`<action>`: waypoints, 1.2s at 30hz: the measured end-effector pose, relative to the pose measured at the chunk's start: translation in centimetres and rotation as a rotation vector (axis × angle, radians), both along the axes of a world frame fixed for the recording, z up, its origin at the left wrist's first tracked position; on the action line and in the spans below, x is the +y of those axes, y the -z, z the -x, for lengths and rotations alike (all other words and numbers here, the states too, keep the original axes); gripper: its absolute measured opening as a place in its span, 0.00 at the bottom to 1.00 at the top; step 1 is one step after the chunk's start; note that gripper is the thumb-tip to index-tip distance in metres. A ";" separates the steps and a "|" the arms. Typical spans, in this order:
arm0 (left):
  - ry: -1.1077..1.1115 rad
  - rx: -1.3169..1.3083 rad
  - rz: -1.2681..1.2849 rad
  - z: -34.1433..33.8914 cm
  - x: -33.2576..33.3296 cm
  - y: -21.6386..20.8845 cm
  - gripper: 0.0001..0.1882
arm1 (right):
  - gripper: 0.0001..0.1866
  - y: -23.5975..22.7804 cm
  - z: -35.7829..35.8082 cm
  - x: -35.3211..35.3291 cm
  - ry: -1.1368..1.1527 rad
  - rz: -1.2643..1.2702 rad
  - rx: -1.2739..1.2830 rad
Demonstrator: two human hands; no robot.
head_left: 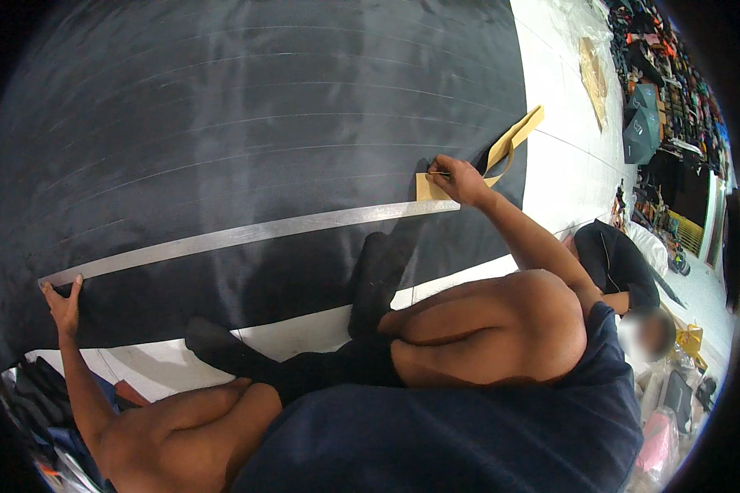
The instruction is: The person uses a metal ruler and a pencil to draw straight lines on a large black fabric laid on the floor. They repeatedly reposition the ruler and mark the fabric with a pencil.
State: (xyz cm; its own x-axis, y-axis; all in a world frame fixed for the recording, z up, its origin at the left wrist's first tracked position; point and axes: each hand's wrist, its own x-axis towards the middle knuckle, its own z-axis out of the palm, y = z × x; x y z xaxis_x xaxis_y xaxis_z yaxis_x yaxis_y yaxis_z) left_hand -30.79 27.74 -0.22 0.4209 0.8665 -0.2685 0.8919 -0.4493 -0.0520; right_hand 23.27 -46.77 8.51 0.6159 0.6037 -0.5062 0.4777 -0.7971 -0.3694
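Observation:
A long metal ruler (247, 234) lies across a large sheet of black material (304, 177) marked with several pale, roughly parallel lines. My left hand (63, 311) is at the ruler's left end, thumb and fingers spread against its edge. Near the right end, my right hand (462, 181) is closed in a pinch around a thin pen-like stick (439, 173); its exact kind is too small to tell. Under that hand is a tan card strip (427, 189), its edge close to the ruler. The strip bends up at its far end (515, 136).
My stockinged feet (374, 275) rest on the black sheet's near edge. White floor tiles (559, 123) border it on the right. Another person (621, 263) sits low at the right, near plastic bags. Crowded goods (666, 74) and a dark green umbrella (641, 127) stand beyond.

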 end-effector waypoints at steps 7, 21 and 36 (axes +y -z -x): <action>-0.035 0.099 0.046 -1.5 -0.4 -1.1 0.62 | 0.12 -0.3 0.3 0.5 0.031 0.057 0.021; -0.070 0.016 0.152 -3.0 -1.2 -3.3 0.63 | 0.14 -0.8 -5.3 4.0 -0.124 -0.024 -0.421; -0.260 -0.081 0.257 -5.8 -4.6 -6.2 0.80 | 0.28 -1.7 7.7 48.7 -0.301 -0.267 0.250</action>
State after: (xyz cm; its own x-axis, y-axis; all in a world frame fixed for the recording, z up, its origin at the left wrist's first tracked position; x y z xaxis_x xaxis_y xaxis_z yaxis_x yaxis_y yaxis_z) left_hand -25.02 23.16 6.02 0.2240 0.8562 -0.4656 0.9746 -0.1961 0.1083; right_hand 15.56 1.95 10.20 0.2724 0.8660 -0.4192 0.5430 -0.4981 -0.6761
